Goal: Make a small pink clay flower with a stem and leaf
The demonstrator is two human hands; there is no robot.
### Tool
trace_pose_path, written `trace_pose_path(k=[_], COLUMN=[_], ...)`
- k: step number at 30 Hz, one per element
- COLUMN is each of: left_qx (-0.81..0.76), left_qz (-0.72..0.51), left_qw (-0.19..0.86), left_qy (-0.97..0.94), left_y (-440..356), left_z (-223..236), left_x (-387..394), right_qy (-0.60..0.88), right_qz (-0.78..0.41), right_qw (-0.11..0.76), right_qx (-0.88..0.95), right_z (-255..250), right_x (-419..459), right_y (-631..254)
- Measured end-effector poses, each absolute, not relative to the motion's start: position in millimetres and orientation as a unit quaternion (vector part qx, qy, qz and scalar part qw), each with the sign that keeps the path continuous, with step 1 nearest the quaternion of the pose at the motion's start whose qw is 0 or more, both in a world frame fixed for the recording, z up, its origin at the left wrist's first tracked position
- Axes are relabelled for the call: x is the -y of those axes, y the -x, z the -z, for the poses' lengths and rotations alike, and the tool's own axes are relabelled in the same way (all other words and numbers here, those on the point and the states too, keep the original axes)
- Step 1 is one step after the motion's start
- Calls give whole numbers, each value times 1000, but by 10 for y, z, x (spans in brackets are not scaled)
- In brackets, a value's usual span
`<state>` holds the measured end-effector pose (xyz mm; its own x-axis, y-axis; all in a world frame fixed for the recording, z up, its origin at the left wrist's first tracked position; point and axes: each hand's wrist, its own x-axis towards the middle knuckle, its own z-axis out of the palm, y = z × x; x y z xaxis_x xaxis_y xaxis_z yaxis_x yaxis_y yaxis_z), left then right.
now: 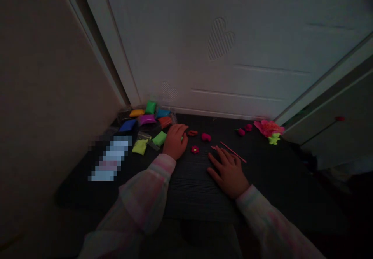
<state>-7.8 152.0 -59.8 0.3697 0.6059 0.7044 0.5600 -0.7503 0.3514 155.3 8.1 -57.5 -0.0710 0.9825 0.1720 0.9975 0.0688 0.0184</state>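
Observation:
My left hand (175, 141) rests on the dark table with its fingers curled round a small piece of green clay (182, 137), which is mostly hidden. Right beside it lies a bag of light green clay (159, 139). My right hand (230, 172) lies palm down with fingers spread, its fingertips by a short pink tool (213, 147) partly under them. A longer pink stick (233, 152) lies just beyond. Between the hands sit a small red flower with a pale centre (195, 149), a pink clay lump (206, 137) and an orange-brown piece (192, 133).
Several bagged clays, among them a purple one (147, 119), crowd the table's back left. A blurred-out bright rectangle (112, 158) lies in front of them. At the back right are small pink pieces (241, 132) and a large pink flower (268, 128). A white panel (180, 49) rises behind.

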Motion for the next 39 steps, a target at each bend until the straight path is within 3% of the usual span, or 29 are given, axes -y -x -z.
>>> trace_pose_path(k=[39], left_qx=[-357], left_qz=[-443], left_qw=[55], left_qy=[-820], left_y=[82], left_z=[617], left_x=[-1519], right_qy=[629], right_qz=[45], right_qw=[67], right_qx=[773], right_z=[566], right_x=[-74], right_y=[-1569])
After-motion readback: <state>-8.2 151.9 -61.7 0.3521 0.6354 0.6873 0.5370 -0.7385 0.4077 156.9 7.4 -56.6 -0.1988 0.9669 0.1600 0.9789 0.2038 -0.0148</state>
